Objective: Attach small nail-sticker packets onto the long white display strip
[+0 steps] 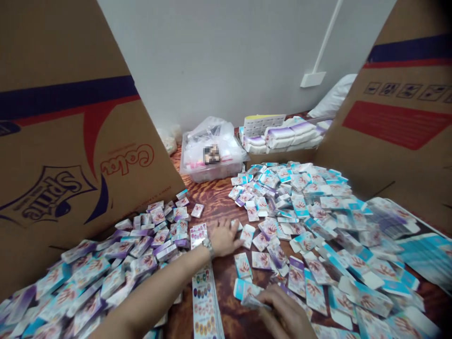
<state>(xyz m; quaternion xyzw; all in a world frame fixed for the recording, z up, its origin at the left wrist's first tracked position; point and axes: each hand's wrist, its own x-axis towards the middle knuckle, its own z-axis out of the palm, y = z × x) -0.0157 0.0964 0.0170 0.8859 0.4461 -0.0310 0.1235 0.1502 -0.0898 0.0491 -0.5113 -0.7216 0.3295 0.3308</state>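
My left hand (224,238) reaches forward over the wooden table, palm down with its fingers spread. Its fingertips are beside a small printed carton (247,236) in the right-hand heap. Under my left wrist runs a stack of printed nail-design strips (204,306), lying lengthwise on the table. At the lower middle my right hand (287,313) pinches a small crinkled, silvery-clear plastic packet (254,301). Just behind that packet lies a blue-and-white carton (243,286), partly covered by it.
Closed-looking small cartons (141,266) pile up on the left; a larger heap (318,207) spreads on the right. Tall cardboard boxes (70,141) flank both sides. Behind are a clear plastic tub (212,174), a box of white-and-purple bundles (282,153), and flat carton stacks (429,256) at right.
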